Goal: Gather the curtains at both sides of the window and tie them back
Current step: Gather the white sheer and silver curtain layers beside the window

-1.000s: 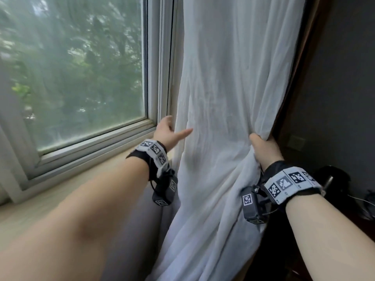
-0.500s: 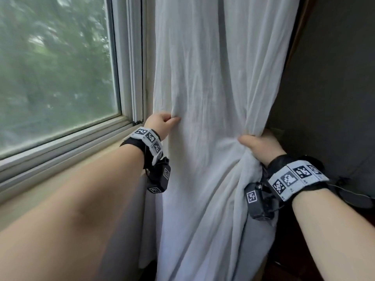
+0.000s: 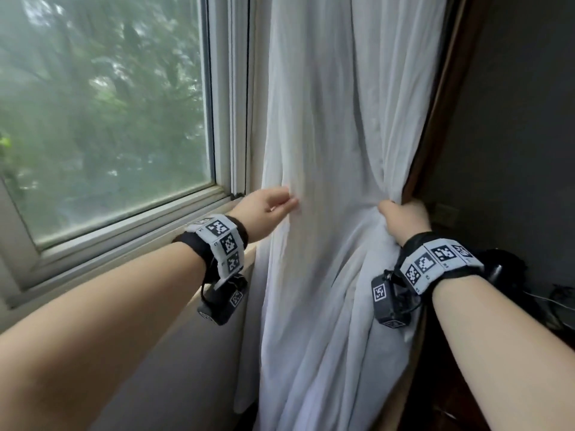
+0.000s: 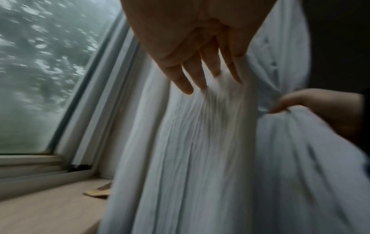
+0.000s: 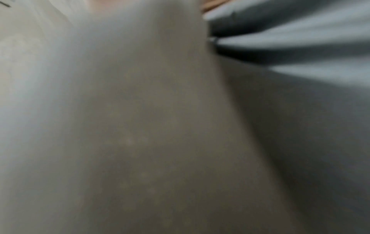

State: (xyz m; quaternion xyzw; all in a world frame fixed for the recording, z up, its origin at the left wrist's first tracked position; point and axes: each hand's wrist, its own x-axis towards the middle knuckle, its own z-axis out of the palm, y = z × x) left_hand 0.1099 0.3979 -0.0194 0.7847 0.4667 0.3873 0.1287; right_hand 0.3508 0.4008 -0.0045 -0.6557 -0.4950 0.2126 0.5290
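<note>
Two hands on curtain (image 3: 326, 150): L grip (image 3: 264, 209) touching, R grip (image 3: 404, 217) bunching edge.

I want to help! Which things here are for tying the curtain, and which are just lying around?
For the job: white curtain, left hand, right hand.

Just lying about: tan scrap on the windowsill, dark objects with cables.

A tan scrap (image 4: 98, 192) lies on the sill (image 4: 50, 210).
</note>
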